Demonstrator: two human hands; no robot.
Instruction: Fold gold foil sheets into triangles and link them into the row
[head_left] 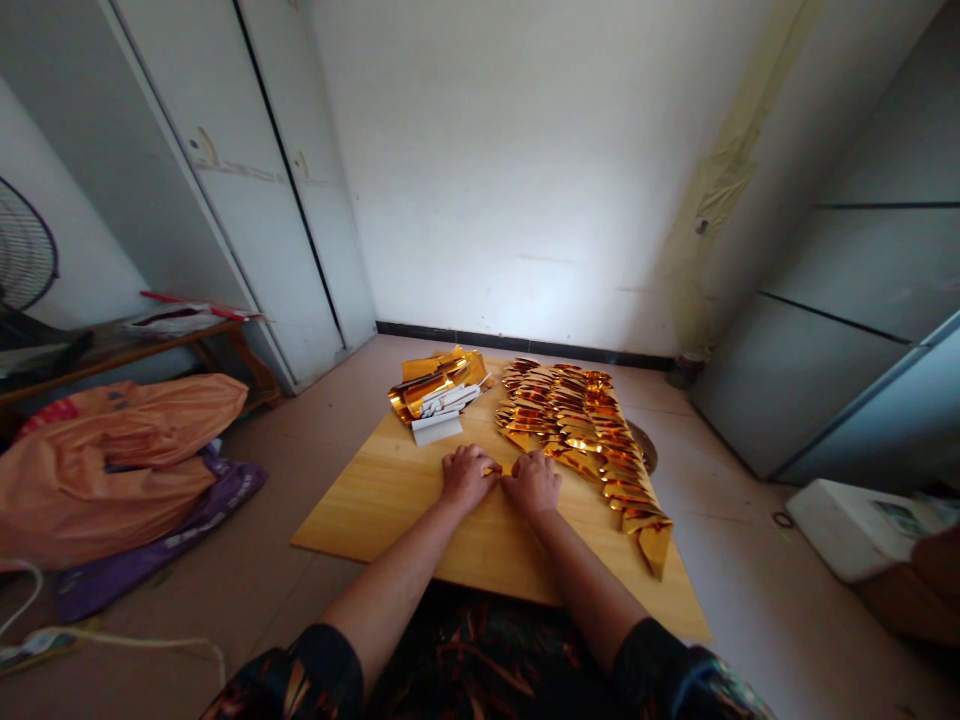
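Observation:
My left hand (468, 476) and my right hand (534, 484) meet over the middle of a light wooden board (390, 500). Both have their fingers closed in a pinch, on what looks like a small piece of gold foil paper, mostly hidden by the fingers. Beyond my left hand lies a loose pile of gold foil sheets (420, 378), with white-backed strips (450, 400) on top and a pale sheet (437, 429) at its near edge. Rows of folded gold foil pieces (581, 425) overlap on the board's right side, the nearest one (655, 548) close to the right edge.
A white wall (510, 180) stands behind the board. Orange cloth (127, 450) and a purple bag (165, 540) lie on the floor at left, near a cable (142, 638). Grey cabinets (217, 180) rise at left, a fridge (840, 300) and white box (847, 525) at right.

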